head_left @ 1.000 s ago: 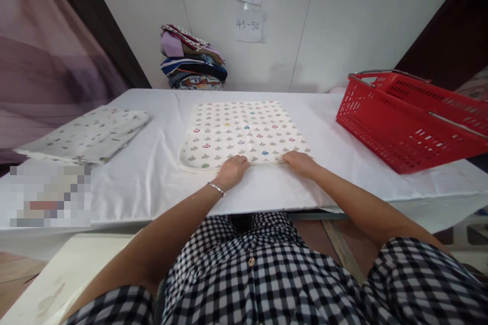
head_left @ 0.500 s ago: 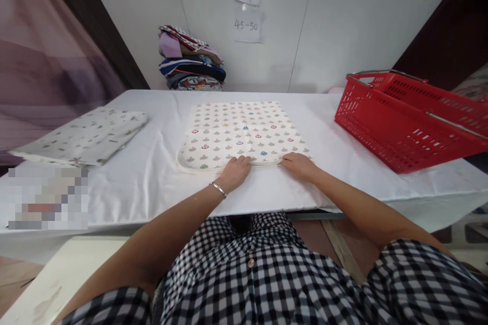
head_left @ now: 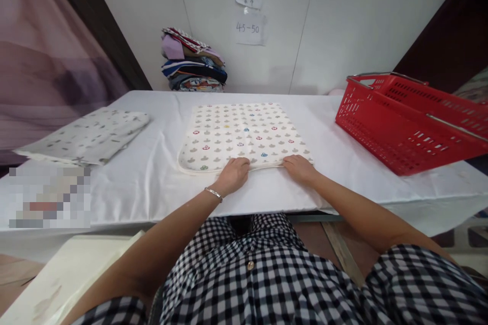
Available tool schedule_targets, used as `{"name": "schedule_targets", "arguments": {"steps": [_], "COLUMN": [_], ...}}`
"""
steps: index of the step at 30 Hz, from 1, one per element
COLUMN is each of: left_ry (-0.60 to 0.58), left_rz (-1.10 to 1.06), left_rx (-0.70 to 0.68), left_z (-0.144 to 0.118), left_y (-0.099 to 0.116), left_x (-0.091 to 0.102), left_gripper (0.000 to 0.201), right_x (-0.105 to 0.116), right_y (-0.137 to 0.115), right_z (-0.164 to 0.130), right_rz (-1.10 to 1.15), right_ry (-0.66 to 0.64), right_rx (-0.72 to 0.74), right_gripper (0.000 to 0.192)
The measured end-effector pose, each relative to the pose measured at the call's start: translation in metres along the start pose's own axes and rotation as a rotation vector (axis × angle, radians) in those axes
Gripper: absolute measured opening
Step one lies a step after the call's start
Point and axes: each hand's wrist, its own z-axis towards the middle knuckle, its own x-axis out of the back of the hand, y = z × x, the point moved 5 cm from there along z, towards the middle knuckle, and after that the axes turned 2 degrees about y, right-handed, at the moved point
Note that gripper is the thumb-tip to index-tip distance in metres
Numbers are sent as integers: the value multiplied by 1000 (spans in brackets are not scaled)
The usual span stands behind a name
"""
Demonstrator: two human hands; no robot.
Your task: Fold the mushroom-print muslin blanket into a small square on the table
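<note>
A folded cream cloth (head_left: 236, 132), printed with rows of small grey and coloured motifs, lies flat on the white-covered table in front of me. At the middle of its near edge, my left hand (head_left: 233, 175) is closed with the fingers curled over the layered hem. Farther right along that edge, my right hand (head_left: 300, 168) pinches the hem near the right corner. The cloth's rounded left corner lies uncovered. My fingertips are partly hidden against the fabric.
Another folded cloth with a leaf-like print (head_left: 87, 134) lies at the table's left. A red plastic basket (head_left: 404, 132) with metal handles stands on the right. Behind the table rises a stack of folded textiles (head_left: 194, 63) against the wall. White satin covers the table (head_left: 160, 198).
My left hand has shifted very slightly left along the near edge and its wrist has turned a little. My right hand keeps its hold; the view has moved slightly.
</note>
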Motion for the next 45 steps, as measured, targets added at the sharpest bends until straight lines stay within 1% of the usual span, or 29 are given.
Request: {"name": "schedule_targets", "arguments": {"steps": [2,6,9,14,17,19,23,26,32,37,40,43,45], "left_ry": [8,-18,-13,15,4,-20,-65,-66,-38,-12,-10,10,20], "left_rz": [29,62,38,-86,-103,-54,70,115,209,209,199,158,122], "left_rx": [-26,-49,-4,130,159,128,20,-13,-76,-127,-122,-97,-79], "left_z": [-1,0,2,4,4,2,0,0,6,21,29,32,31], "left_y": [3,5,2,-7,-9,-6,3,6,6,15,19,18,17], "left_x": [-2,-5,-5,-4,-4,-5,-7,-9,-14,-21,-27,-28,-27], "left_gripper": [20,23,21,14,13,14,20,22,25,24,22,21,20], "right_x": [-1,0,6,12,12,12,13,10,6,9,9,9,12], "right_y": [0,0,-3,-11,-11,-11,-10,-9,-8,-11,-12,-8,4], "right_z": [-1,-4,-3,1,1,-1,-8,-11,-9,-6,-7,-17,-30], "right_rz": [-2,37,58,7,-4,16,81,101,62,59,83,181,271], "right_ry": [4,-7,1,0,13,50,121,119,109,74,87,139,227], "right_rx": [11,1,-19,-12,4,30,60,54,30,-22,-39,-38,-94], "right_gripper": [28,27,28,27,29,30,29,27,27,24,24,29,32]}}
